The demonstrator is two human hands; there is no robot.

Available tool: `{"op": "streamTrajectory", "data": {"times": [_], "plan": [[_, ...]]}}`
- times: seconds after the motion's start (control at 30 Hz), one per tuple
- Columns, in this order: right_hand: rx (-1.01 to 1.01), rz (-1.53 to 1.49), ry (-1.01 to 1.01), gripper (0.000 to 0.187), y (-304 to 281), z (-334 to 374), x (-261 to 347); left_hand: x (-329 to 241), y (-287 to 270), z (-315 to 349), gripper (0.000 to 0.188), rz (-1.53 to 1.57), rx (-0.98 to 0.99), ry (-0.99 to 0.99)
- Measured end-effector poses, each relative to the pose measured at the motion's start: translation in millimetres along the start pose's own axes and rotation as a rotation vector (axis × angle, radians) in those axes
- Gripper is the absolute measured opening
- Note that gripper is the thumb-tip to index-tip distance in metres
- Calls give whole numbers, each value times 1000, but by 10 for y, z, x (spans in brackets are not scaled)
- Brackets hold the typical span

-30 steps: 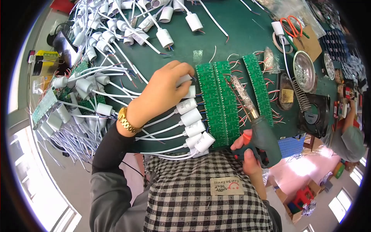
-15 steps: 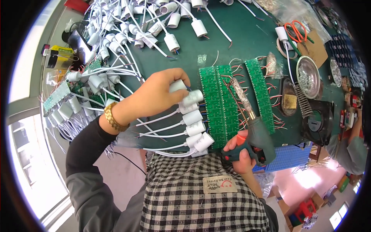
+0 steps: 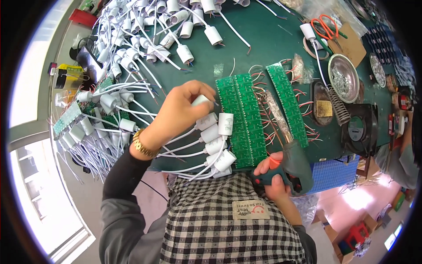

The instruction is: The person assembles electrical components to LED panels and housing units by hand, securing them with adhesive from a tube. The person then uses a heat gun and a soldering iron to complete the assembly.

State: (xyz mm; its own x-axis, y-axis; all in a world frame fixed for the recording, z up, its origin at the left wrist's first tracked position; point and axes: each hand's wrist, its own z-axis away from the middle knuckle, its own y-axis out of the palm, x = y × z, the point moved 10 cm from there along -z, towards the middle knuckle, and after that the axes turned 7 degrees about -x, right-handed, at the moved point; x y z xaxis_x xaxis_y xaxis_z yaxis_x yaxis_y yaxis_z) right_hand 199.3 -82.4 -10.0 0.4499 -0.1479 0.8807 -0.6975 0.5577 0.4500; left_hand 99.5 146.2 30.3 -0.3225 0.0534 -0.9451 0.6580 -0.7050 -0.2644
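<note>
My left hand (image 3: 178, 112) is closed around a white lamp holder (image 3: 201, 100), with short thin wires showing at its right end, beside the left edge of the joined green circuit boards (image 3: 241, 127). In my right hand (image 3: 276, 182) is a dark green soldering gun (image 3: 297, 165) with a red trigger; its long barrel points away from me over the gap between the boards. Whether its tip touches anything I cannot tell. Another lamp holder (image 3: 226, 123) rests upright in view at the boards' left edge, its cable running toward me. More cabled lamp holders (image 3: 209, 133) lie in a row below my left hand.
A separate circuit board strip (image 3: 286, 103) with red and white wires lies right of the gun. Beyond it are a sponge stand (image 3: 323, 109), a coiled spring holder (image 3: 337, 104), a metal bowl (image 3: 343, 61), and orange-handled scissors (image 3: 324, 27). Lamp holders (image 3: 186, 53) heap up at the back left.
The lamp holder near my left fingertips has turned and now sits apart from them at the boards' edge. My left hand still holds the other one. The whole view has shifted slightly.
</note>
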Motion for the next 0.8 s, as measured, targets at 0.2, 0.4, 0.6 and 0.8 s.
{"op": "streamTrajectory", "data": {"times": [0.2,0.4,0.6,0.8], "plan": [[35,69,53,57,52,-69,26,141,-40,-49,2,-354,-178,137],[60,160,97,56,79,-54,-87,37,-44,49,11,-476,-218,307],[-20,85,129,58,14,-32,-141,8,-115,76,14,-454,-191,354],[-12,104,187,60,35,-61,-115,18,-80,110,14,-538,-110,402]]}}
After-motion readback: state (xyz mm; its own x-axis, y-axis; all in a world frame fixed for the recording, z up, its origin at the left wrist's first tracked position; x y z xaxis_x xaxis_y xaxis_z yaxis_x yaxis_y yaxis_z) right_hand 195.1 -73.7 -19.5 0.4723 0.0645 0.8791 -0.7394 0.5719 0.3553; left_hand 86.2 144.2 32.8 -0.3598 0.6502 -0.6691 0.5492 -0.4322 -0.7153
